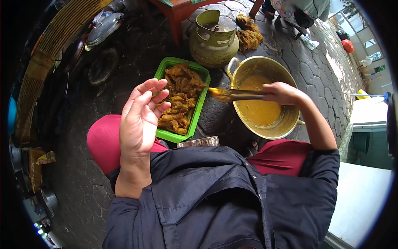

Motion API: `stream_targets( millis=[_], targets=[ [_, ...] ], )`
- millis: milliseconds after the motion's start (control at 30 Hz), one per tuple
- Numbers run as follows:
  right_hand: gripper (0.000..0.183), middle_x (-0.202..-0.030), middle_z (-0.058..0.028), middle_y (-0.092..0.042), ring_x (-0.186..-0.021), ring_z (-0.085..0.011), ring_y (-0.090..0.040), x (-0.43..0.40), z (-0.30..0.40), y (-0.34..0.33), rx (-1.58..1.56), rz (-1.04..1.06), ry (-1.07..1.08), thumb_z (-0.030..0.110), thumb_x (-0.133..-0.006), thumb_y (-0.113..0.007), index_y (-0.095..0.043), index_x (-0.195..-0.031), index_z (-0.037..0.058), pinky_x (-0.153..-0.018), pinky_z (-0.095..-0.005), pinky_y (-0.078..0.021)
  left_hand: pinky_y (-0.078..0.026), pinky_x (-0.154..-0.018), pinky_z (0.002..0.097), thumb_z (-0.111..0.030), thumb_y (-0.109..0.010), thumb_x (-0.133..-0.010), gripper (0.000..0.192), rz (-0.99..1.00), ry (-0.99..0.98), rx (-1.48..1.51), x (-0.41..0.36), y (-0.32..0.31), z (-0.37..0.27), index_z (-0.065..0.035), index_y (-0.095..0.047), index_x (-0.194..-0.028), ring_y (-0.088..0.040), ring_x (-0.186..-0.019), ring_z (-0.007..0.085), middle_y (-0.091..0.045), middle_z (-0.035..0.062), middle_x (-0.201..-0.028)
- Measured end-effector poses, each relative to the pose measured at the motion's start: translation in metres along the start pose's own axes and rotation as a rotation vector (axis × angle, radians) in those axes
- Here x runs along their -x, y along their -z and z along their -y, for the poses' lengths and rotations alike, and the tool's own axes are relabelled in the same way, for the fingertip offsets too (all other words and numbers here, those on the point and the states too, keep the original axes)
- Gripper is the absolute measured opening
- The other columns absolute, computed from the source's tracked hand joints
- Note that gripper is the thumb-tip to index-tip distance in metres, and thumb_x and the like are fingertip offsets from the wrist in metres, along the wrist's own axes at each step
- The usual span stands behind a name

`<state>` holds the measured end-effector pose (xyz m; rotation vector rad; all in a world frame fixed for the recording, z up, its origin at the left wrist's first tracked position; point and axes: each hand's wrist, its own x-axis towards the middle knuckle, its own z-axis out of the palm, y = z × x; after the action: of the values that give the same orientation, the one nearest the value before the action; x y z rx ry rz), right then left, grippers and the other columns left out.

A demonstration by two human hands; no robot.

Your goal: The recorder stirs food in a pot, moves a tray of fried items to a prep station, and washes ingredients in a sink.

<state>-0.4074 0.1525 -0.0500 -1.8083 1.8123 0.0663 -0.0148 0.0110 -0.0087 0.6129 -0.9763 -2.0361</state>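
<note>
My right hand [283, 93] grips a pair of tongs [245, 93] over a large metal pot [287, 74]. Their yellow-coated tips point left, beyond the pot's rim and near a green plastic tray [199, 121]. Whether anything small sits between the tips, I cannot tell. Thin yellow-orange sauce [258, 112] lies in the bottom of the pot. Browned, sauce-coated pieces of food, apparently chicken [180, 93], fill much of the tray. My left hand [141, 115] is raised, palm turned sideways, fingers loosely bent and apart. It holds nothing and hides part of the tray's left side.
A green gas cylinder [214, 43] stands behind the tray and pot, beside a crumpled cloth [248, 32]. Behind it is a red-orange wooden table [177, 15]. Lidded cookware [104, 29] lies at upper left on dark stone paving. Another person [303, 12] is at upper right.
</note>
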Motion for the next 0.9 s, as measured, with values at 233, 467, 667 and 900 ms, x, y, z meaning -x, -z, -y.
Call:
stream_targets(
  millis=[233, 467, 667, 900],
  targets=[
    [0.033, -0.083, -0.0181, -0.063, -0.08, -0.0381, -0.061, -0.042, 0.057, 0.005, 0.226, -0.167, -0.026, 0.038, -0.085, -0.059, -0.053, -0.092, 0.0065, -0.071, -0.0472, -0.0468, -0.046, -0.089, 0.0341, -0.013, -0.052, -0.09, 0.03, 0.008, -0.012, 0.02, -0.001, 0.004, -0.004, -0.0024, -0.05, -0.118, -0.055, -0.106, 0.0202, -0.054, 0.0161, -0.122],
    [0.034, -0.089, -0.0197, -0.064, -0.088, -0.036, -0.062, 0.025, -0.06, 0.013, 0.288, -0.233, -0.656, 0.037, -0.082, -0.057, -0.056, -0.097, 0.0064, -0.075, -0.0451, -0.0495, -0.048, -0.084, 0.034, -0.012, -0.051, -0.089, 0.027, -0.024, 0.005, 0.037, 0.006, 0.008, -0.005, -0.0042, -0.052, -0.115, -0.056, -0.102, 0.0199, -0.057, 0.0137, -0.117],
    [0.023, -0.099, -0.0136, -0.068, -0.095, -0.0272, -0.066, 0.043, -0.154, -0.094, 0.411, 0.054, -0.887, 0.019, -0.081, -0.055, -0.071, -0.093, 0.007, -0.078, -0.0378, -0.053, -0.048, -0.085, 0.0342, -0.011, -0.05, -0.089, 0.026, -0.029, -0.006, 0.048, 0.006, 0.006, -0.007, -0.0039, -0.053, -0.115, -0.057, -0.101, 0.0195, -0.057, 0.0137, -0.117],
    [0.034, -0.105, -0.0162, -0.065, -0.1, -0.0319, -0.062, 0.022, -0.146, -0.123, 0.261, 0.04, -0.783, 0.027, -0.083, -0.054, -0.062, -0.105, 0.0029, -0.083, -0.0412, -0.0503, -0.048, -0.086, 0.0348, -0.012, -0.051, -0.089, 0.028, -0.026, 0.019, 0.027, 0.004, -0.003, -0.003, -0.0035, -0.052, -0.115, -0.057, -0.102, 0.02, -0.057, 0.014, -0.117]
  ],
)
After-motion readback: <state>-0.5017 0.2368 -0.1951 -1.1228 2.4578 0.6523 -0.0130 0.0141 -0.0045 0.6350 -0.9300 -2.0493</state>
